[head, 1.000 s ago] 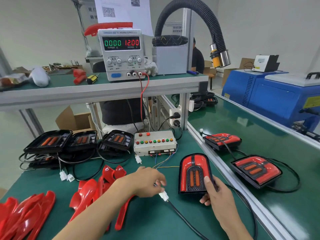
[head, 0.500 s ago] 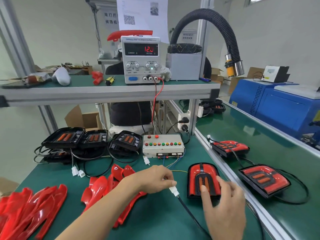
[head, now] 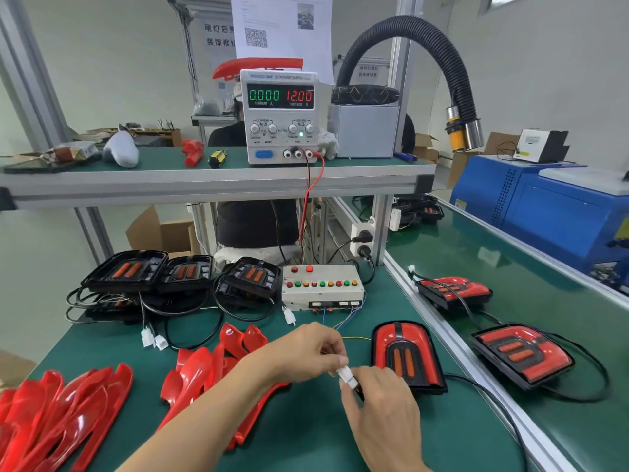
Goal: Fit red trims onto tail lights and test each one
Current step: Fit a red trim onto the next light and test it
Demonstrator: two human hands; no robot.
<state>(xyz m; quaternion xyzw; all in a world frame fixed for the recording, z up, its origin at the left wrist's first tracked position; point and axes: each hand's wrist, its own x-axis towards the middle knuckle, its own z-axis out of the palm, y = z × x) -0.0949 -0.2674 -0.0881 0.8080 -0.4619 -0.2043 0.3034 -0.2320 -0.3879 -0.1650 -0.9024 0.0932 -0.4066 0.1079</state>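
A tail light with its red trim fitted lies flat on the green bench, just right of my hands. My left hand and my right hand meet over a white plug connector; both pinch it, the right hand on the end with the black cable. Thin coloured wires run from my left hand up to the white test box with coloured buttons. Loose red trims are heaped left of my forearm. The power supply on the shelf reads 0.000 A and 12.00 V.
Black tail lights without trim with coiled cables sit at the back left. Another pile of red trims lies at the bottom left. Two trimmed tail lights rest on the conveyor to the right. A person sits behind the shelf.
My right hand left the trimmed tail light and came to the connector beside my left hand. The tail light now lies flat on the bench.
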